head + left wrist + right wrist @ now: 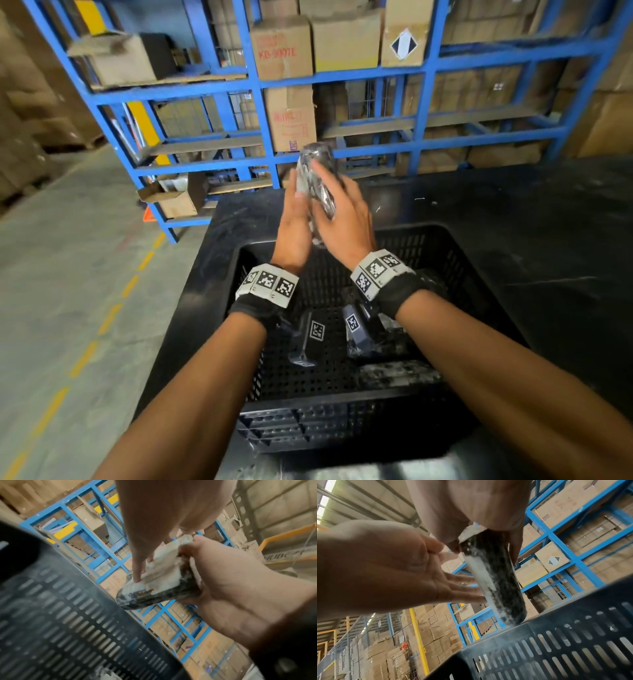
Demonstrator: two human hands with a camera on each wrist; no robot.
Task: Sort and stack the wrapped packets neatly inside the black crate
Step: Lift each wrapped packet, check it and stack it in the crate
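A dark packet [315, 161] wrapped in clear film stands nearly upright in the air above the black slotted crate [342, 401], held between both hands. My right hand [342, 212] grips it, thumb and fingers curled round its lower part. My left hand [294, 219] lies with straight fingers flat against its left side. In the left wrist view a straight left finger [137, 568] touches the packet [163, 586] while the right hand [223, 577] clasps it. In the right wrist view the packet [501, 585] hangs over the crate wall [556, 649]. More wrapped packets [397, 373] lie in the crate's right half, partly hidden by my right arm.
The crate sits at the near left corner of a black table [513, 212]. Behind it stands a blue steel rack [342, 77] loaded with cardboard boxes. An open carton [171, 198] sits low on the rack. Left of the table is concrete floor [68, 274] with a dashed yellow line.
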